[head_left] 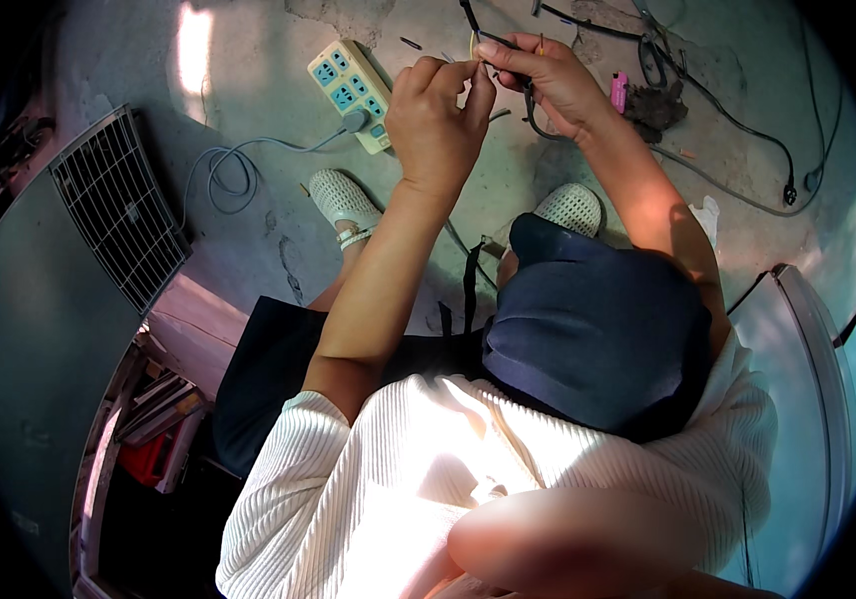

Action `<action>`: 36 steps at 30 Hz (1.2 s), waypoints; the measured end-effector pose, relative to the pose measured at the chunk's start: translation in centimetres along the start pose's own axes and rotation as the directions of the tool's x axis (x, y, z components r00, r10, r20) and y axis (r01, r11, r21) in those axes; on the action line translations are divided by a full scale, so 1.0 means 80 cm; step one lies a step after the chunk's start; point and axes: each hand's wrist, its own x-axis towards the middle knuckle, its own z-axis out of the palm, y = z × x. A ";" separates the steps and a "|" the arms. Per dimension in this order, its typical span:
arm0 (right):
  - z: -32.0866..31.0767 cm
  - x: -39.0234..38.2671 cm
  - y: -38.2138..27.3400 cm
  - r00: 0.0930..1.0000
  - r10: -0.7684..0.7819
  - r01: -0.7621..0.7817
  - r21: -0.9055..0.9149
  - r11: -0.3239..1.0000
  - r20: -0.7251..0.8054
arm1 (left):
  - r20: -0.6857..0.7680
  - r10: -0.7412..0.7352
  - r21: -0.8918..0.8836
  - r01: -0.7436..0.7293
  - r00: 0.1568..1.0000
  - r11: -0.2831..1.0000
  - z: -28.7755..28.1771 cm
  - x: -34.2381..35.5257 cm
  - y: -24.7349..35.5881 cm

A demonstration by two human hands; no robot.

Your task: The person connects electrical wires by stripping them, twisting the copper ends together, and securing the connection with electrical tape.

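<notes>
High in the head view, my left hand pinches at the end of a black cable, where a thin pale yellow wire shows. My right hand grips the same cable just to the right, its fingers curled round it, and the cable hangs in a bend below the fingers. The fingertips of both hands nearly meet; exactly what lies between them is too small to make out. A cream power strip with a grey plug in it lies on the floor left of my left hand.
Loose cables, a pink lighter and a dark lump lie on the floor at right. My sandalled feet are below my hands. A wire grille and dark panel are at left, a pale curved-edged object at right.
</notes>
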 end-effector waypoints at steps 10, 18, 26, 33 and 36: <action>-0.003 -0.002 0.005 1.000 0.000 0.001 -0.036 0.999 0.020 | 0.918 -0.343 -0.342 0.834 0.198 -0.434 -0.010 0.015 -0.020; -0.007 -0.005 -0.005 0.999 0.025 -0.024 0.029 0.999 -0.037 | 0.379 -0.439 -0.307 0.558 0.815 0.771 -0.022 -0.001 0.000; -0.005 -0.004 0.000 1.000 -0.015 0.015 0.004 1.000 -0.006 | 0.005 0.035 0.061 -0.035 0.999 0.998 -0.013 0.001 0.004; -0.003 -0.007 -0.001 0.999 -0.026 0.026 -0.002 1.000 -0.025 | 0.014 0.054 0.081 -0.055 0.998 0.995 -0.012 0.000 0.004; 0.000 -0.010 -0.001 0.998 -0.037 0.036 -0.028 0.999 -0.048 | 0.050 0.006 0.035 -0.008 0.999 0.999 -0.013 0.000 0.004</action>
